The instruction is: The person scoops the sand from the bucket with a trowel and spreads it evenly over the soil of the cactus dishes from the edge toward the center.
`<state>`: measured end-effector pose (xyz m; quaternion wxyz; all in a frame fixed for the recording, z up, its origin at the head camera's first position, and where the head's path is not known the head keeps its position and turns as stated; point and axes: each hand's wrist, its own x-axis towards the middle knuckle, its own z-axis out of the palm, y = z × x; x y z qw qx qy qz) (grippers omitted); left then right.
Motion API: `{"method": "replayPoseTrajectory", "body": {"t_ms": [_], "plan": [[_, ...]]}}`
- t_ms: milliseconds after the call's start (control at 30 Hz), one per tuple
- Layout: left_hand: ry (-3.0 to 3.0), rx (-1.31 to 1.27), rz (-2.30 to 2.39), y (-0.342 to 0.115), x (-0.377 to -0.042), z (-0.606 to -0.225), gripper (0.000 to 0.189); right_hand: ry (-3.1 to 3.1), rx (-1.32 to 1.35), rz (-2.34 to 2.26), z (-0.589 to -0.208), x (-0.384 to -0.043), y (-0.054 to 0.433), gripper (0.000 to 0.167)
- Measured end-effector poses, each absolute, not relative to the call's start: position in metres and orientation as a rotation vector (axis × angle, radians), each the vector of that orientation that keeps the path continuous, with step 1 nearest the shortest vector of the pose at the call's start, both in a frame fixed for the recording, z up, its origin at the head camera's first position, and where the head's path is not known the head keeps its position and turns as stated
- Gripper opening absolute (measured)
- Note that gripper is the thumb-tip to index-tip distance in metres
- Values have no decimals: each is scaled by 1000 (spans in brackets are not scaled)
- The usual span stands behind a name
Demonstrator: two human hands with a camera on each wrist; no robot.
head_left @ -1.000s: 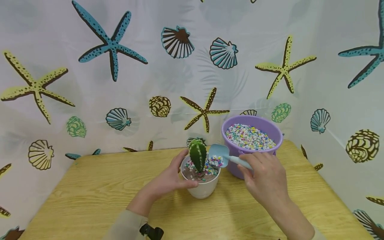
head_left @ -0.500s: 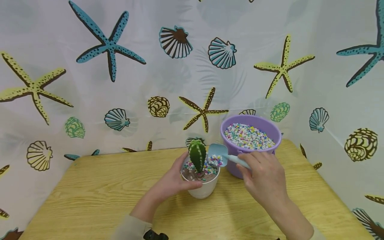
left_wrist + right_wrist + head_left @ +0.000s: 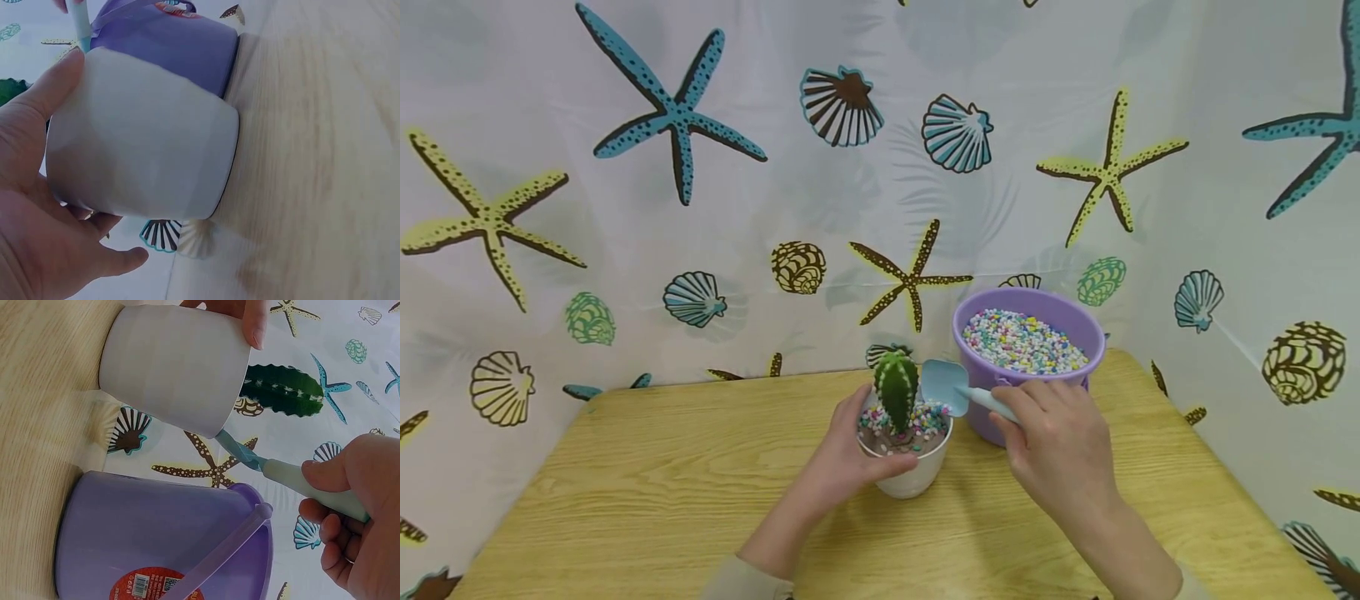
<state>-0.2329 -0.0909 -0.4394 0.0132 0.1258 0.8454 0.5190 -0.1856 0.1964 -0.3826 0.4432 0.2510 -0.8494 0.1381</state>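
A white pot (image 3: 913, 479) stands on the table, holding a green cactus (image 3: 897, 390), brown soil and colored beads (image 3: 927, 422). My left hand (image 3: 842, 458) holds the pot from its left side; in the left wrist view the thumb lies at the rim and some fingers pass behind the wall. Pinched by its handle in my right hand (image 3: 1063, 437) is a light blue toy shovel (image 3: 942, 382), whose blade tilts down over the pot's right rim. Only a few beads sit by the blade's lower edge. In the right wrist view the blade's tip is hidden by the pot.
Right behind the pot stands a purple bucket (image 3: 981, 417) filled with similar beads (image 3: 1022, 340); its handle (image 3: 225, 553) hangs down the side. The wooden table (image 3: 662, 467) meets a patterned curtain (image 3: 737, 200) at the back and right.
Beads that lay on the shovel's blade have slid off into the pot. My left thumb has shifted right across the pot's front. The pot and cactus have moved slightly right.
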Motion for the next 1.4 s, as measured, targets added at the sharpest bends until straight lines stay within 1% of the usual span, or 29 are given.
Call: {"method": "replayPoseTrajectory", "body": {"t_ms": [267,567,933,1167,1400], "plan": [[2706,353,1667,-79,-227,-445,128,-2088,633,318,-385,-185,193,34],[2725,243,1703,-68,-223,-447,128,-2067,645,280,-389,-187,192,40],[2612,191,1727,-74,-223,-445,134,-2063,643,283,-390,-188,192,41],[2651,256,1648,-81,-224,-439,135,-2079,631,295,-388,-188,194,40],[2640,545,1509,-98,-237,-432,135,-2085,605,318,-385,-186,198,34]]}}
